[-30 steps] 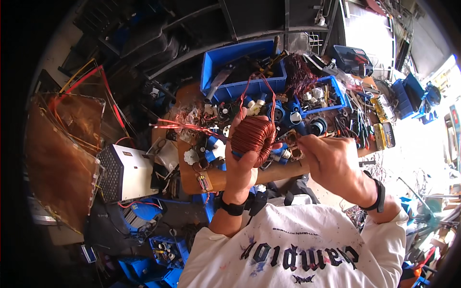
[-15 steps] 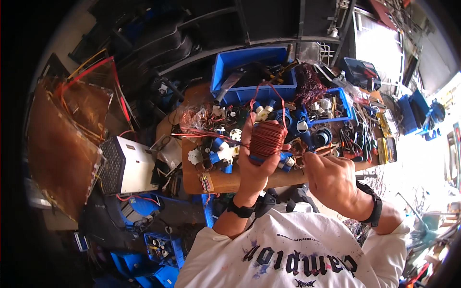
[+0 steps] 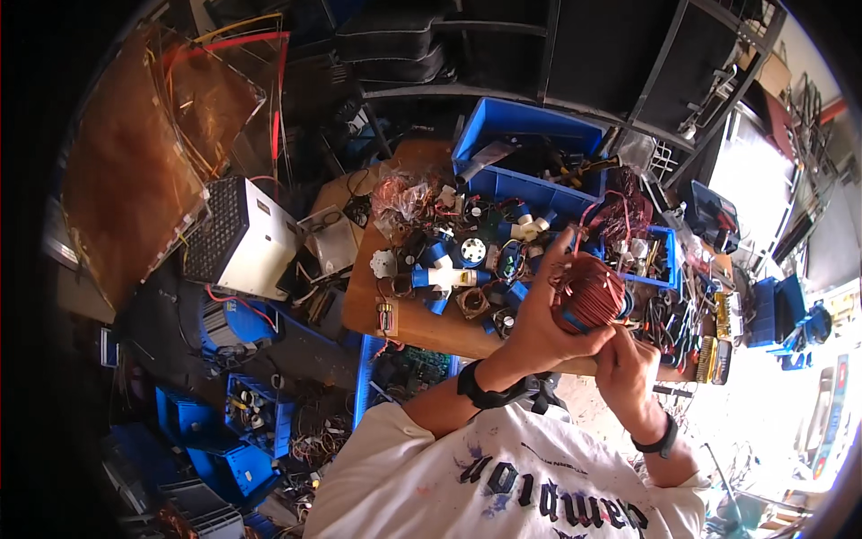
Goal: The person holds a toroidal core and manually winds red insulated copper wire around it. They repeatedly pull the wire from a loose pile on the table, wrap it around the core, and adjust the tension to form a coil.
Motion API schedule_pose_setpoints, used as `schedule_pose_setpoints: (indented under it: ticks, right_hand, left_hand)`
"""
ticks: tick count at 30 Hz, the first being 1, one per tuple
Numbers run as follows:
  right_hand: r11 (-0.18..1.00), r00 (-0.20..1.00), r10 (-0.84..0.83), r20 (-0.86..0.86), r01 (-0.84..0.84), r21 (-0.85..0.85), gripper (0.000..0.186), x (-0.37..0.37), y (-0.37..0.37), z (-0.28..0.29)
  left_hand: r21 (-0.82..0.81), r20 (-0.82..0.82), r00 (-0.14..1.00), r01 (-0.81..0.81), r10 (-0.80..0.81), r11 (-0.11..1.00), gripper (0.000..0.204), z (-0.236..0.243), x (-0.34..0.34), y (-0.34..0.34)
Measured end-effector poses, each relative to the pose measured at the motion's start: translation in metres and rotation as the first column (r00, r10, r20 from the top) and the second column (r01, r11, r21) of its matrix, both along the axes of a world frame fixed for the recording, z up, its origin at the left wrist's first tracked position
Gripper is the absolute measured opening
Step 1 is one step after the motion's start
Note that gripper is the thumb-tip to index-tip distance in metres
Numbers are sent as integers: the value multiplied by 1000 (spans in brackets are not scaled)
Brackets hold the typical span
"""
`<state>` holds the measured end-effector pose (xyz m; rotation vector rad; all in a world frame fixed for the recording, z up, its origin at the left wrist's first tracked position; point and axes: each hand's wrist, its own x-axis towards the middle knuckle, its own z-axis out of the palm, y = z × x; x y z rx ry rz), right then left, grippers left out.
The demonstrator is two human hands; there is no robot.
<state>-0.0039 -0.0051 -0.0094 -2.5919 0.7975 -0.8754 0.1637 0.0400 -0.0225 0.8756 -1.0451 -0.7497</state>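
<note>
My left hand [image 3: 532, 325] is wrapped around a thick coil of reddish-brown copper wire [image 3: 590, 292], held up over the bench's front edge. Its layered turns bulge outward, and a bit of blue shows at its right side. From the top of the coil a pinkish-red lead loops upward. Close against the lower right of the coil is my right hand [image 3: 627, 364], fingers curled and pinched together. Whatever is between those fingers is hidden.
Pipe fittings in white and blue [image 3: 444, 277] lie among small parts on the wooden bench [image 3: 422, 325]. Behind stands a large blue bin [image 3: 530, 186], with a small blue tray [image 3: 672, 260] to its right. Pliers and hand tools crowd the right end. A white box [image 3: 260, 238] sits left.
The coil has turned in my left hand and now shows more of its rounded end. My right hand has come in from the side to the coil's lower right. The whole view has shifted.
</note>
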Motion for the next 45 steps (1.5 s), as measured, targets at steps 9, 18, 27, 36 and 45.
schedule_pose_setpoints:
  ticks: [9, 18, 27, 36, 45]
  right_hand:
    - [985, 999, -37, 37, 30, 169, 10, -1, 0, 2]
    - [978, 994, 101, -42, -91, 187, 12, -23, -8, 4]
    - [916, 957, -107, 271, -11, 401, 23, 4, 9, -20]
    - [874, 971, -74, 228, -47, 483, 24, -4, -5, -22]
    - [992, 992, 116, 48, -114, -54, 14, -23, -34, -12]
  left_hand:
    - [49, -19, 1000, 15, -14, 999, 113, -9, 5, 0]
    - [7, -31, 999, 14, -14, 1000, 113, -6, -9, 11]
    - [1, 8, 1000, -18, 18, 1000, 110, 5, -23, -3]
    - [-38, 87, 994, -59, 63, 998, 103, -7, -20, -11]
    - [-35, 50, 997, -56, 58, 998, 102, -8, -20, -13]
